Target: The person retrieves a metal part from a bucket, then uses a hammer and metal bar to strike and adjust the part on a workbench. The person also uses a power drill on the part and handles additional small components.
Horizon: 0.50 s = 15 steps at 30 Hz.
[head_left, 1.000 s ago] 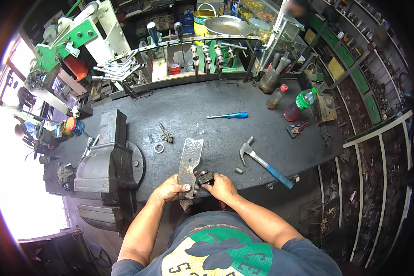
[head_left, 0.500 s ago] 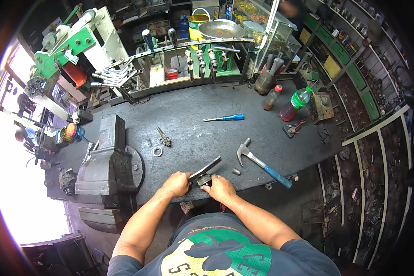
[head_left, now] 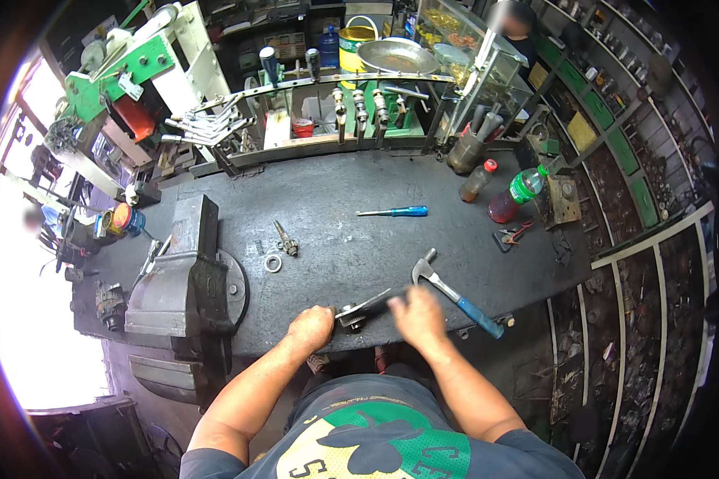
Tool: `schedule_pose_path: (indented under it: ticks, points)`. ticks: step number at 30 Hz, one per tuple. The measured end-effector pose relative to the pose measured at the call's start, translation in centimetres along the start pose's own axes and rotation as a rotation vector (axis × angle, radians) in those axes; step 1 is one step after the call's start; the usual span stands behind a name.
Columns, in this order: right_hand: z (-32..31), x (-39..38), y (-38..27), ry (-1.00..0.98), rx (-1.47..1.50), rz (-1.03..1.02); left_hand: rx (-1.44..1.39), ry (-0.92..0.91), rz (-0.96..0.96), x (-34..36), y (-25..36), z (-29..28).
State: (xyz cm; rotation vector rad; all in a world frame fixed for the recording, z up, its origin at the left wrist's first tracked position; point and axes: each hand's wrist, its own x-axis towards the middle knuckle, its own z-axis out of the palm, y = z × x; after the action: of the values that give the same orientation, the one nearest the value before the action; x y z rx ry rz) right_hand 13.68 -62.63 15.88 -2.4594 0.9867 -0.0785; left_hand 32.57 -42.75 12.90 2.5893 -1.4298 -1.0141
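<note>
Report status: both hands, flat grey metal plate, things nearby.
Left hand gripping plate. Right hand blurred, grip unclear. Plate nearly edge-on. Blue-handled steel claw hammer beside right hand.

Grey, with a pale edge: that is the metal plate (head_left: 367,302) in the left grip (head_left: 312,328). Just right of that grip, the gear (head_left: 351,322) is dark grey. Right of the right grip (head_left: 421,319), the hammer (head_left: 455,297) is silver with a blue handle. Ahead of the left grip, the ring (head_left: 272,263) is silver. Farther ahead and right, a brownish bottle (head_left: 475,186) has a red cap. Nearer the body than either grip, the dark shirt (head_left: 327,391) has a green and yellow circle with a dark clover.
</note>
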Motion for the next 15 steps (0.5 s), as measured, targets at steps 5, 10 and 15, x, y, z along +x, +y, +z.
schedule_pose_path:
  ticks: [5,10,15]
  points:
    - [-0.8,3.6,10.8,-0.067,-0.402,0.149,-0.008,0.032,0.023,0.3,-0.3,0.8]
    - [-0.5,4.6,14.9,-0.082,-0.322,-0.046,-0.02,0.044,0.04,0.2,-0.4,0.9]
    - [-7.9,2.0,2.1,-0.228,-0.004,0.001,-0.036,0.043,0.02,0.6,0.1,0.3]
